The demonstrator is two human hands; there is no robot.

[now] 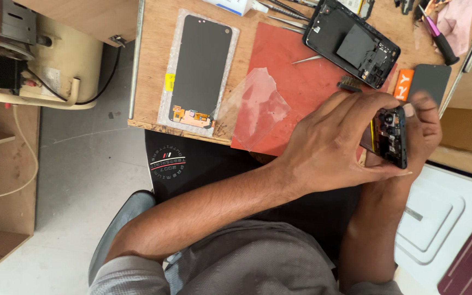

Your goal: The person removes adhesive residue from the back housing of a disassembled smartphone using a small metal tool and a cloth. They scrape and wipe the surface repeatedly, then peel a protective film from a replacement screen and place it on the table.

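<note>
Black phone body, opened and bare inside, sits pinched between the left hand and right hand. A new screen lies unfitted at upper centre on the surface.

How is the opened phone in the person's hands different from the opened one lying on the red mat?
The held phone is gripped on edge between the left hand and the right hand, so only a narrow strip of its insides shows. The phone on the red mat lies flat and untouched, its whole inside facing up. Both are dark, with their backs off.
</note>
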